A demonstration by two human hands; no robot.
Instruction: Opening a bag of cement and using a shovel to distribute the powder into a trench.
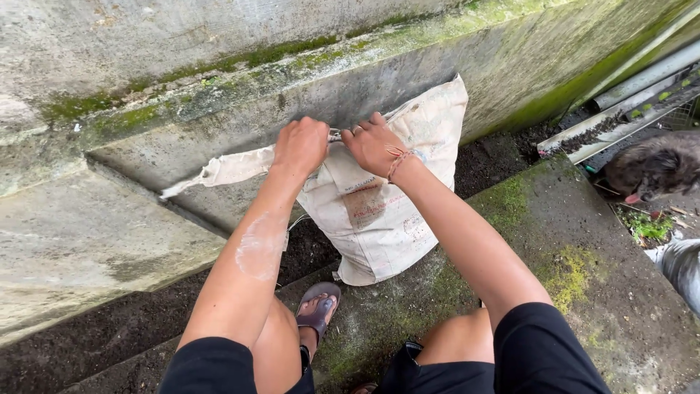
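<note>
Off-white woven plastic, that's the sack (pixel 379 211), standing upright on the mossy concrete ledge (pixel 583 255) and leaning against the mossy wall (pixel 219 95), with a strip of dark soil (pixel 109 335) running along below. Left hand (pixel 300 146) is balled into a fist gripping the sack's top edge, and the right hand (pixel 373 144) is curled tight on the same edge right beside it, a beaded bracelet (pixel 397 160) on that wrist. A sandal (pixel 319 303) sits on the foot just below the sack.

Mossy wall (pixel 219 87) blocks behind sack (pixel 379 219); right slab (pixel 583 241) open
</note>
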